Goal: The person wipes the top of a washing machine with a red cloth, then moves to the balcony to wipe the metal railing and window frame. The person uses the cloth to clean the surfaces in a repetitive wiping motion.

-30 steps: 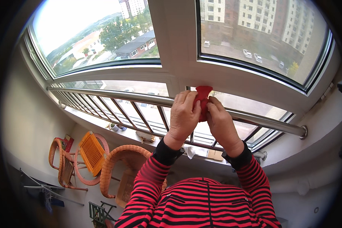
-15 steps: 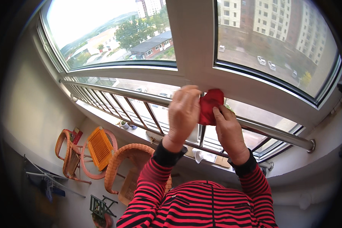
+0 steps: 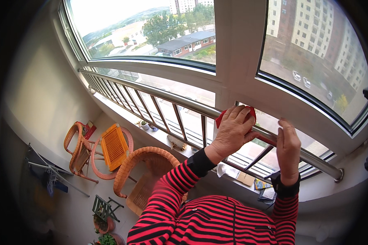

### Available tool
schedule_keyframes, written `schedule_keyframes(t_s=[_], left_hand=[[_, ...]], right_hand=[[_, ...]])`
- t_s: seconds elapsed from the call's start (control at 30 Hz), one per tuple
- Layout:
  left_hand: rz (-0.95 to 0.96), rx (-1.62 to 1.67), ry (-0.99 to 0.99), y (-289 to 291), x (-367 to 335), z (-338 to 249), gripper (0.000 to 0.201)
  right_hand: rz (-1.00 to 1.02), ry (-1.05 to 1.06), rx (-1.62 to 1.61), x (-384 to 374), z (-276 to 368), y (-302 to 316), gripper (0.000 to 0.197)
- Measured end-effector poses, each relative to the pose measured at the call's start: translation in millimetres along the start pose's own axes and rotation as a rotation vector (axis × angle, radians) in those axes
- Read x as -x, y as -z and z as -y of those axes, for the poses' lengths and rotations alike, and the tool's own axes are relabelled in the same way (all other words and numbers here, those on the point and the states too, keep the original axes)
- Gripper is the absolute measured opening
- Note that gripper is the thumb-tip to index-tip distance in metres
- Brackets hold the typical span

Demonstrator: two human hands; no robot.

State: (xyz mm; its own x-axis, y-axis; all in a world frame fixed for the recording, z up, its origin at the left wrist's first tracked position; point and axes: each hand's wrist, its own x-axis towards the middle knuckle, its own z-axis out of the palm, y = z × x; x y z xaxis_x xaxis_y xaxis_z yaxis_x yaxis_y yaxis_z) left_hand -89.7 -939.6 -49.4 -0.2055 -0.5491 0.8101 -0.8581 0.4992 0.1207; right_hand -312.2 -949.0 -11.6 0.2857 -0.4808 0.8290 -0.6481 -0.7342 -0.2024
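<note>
My left hand (image 3: 233,130) presses a red cloth (image 3: 250,112) against the metal handrail (image 3: 184,101), its fingers bent over the cloth and the rail. Most of the cloth is hidden under that hand; red edges show on either side of it. To the right, beside the same rail, my right hand (image 3: 288,145) is raised with its fingers stretched upward and slightly curved. Nothing shows in it, though its palm is partly turned away.
Behind the rail are white-framed windows (image 3: 237,69). A sill below holds a small potted plant (image 3: 144,125), a cardboard piece (image 3: 245,179) and packets. A wicker chair (image 3: 124,179), an orange slatted board (image 3: 113,147) and a green folding stool (image 3: 102,207) stand at left.
My left hand has come down onto the rail and now covers the cloth. The right hand has released the cloth and moved right. The view has shifted, so the windows sit further right.
</note>
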Motion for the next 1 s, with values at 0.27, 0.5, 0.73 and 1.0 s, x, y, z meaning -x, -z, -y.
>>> schedule_keyframes(t_s=[0.27,0.5,0.73,1.0], left_hand=[[0.015,-0.001,-0.056,1.1,5.5,20.7,0.044],[-0.090,-0.119,-0.023,31.5,35.6,101.8,0.041],[-0.170,-0.213,0.092,82.5,58.3,215.2,0.029],[-0.176,-0.313,0.247,123.6,80.9,335.9,0.038]], right_hand=[[0.195,-0.119,0.359,14.5,-14.2,-4.9,0.016],[0.186,-0.093,0.380,19.4,-16.6,-4.6,0.015],[0.170,-0.046,0.401,21.3,-16.1,-5.4,0.016],[0.161,-0.060,0.427,24.3,-18.3,-7.6,0.018]])
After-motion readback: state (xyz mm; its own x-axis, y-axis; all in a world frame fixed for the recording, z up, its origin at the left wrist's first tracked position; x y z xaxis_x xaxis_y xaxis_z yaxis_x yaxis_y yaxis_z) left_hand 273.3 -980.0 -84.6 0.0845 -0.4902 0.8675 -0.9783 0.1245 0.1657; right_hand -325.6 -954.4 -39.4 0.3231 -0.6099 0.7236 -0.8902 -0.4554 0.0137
